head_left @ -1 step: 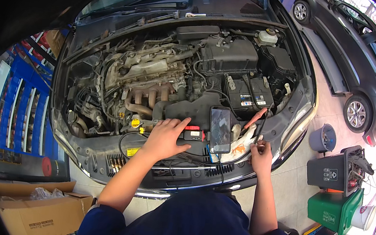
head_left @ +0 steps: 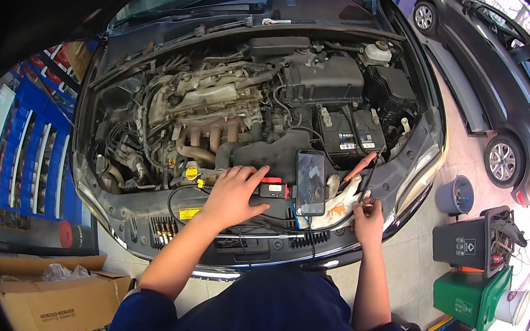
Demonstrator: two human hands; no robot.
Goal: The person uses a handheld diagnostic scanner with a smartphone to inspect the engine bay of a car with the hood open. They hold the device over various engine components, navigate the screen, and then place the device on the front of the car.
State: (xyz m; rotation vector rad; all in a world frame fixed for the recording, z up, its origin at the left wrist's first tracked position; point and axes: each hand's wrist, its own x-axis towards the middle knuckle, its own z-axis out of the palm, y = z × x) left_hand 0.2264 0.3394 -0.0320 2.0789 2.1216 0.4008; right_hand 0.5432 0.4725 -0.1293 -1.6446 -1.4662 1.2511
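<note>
My left hand (head_left: pixel 233 193) rests at the front of the open engine bay, fingers spread. Its thumb and index finger reach the left end of a small red and black device (head_left: pixel 273 188); I cannot tell how firmly they touch it. Right of the device stands a phone (head_left: pixel 310 183) with a lit screen. My right hand (head_left: pixel 367 219) is closed in a pinch around a black cable (head_left: pixel 370 182). Beside it lie a stained white cloth (head_left: pixel 338 209) and an orange-handled tool (head_left: pixel 361 167). The car battery (head_left: pixel 350 136) sits farther back.
The engine (head_left: pixel 204 98) fills the middle of the bay. At the left are a blue shelf rack (head_left: pixel 23 142) and a cardboard box (head_left: pixel 56 302). A grey car (head_left: pixel 481 73), a grey bucket (head_left: pixel 452 195), a black bin (head_left: pixel 454 243) and a green bin (head_left: pixel 464 296) stand at the right.
</note>
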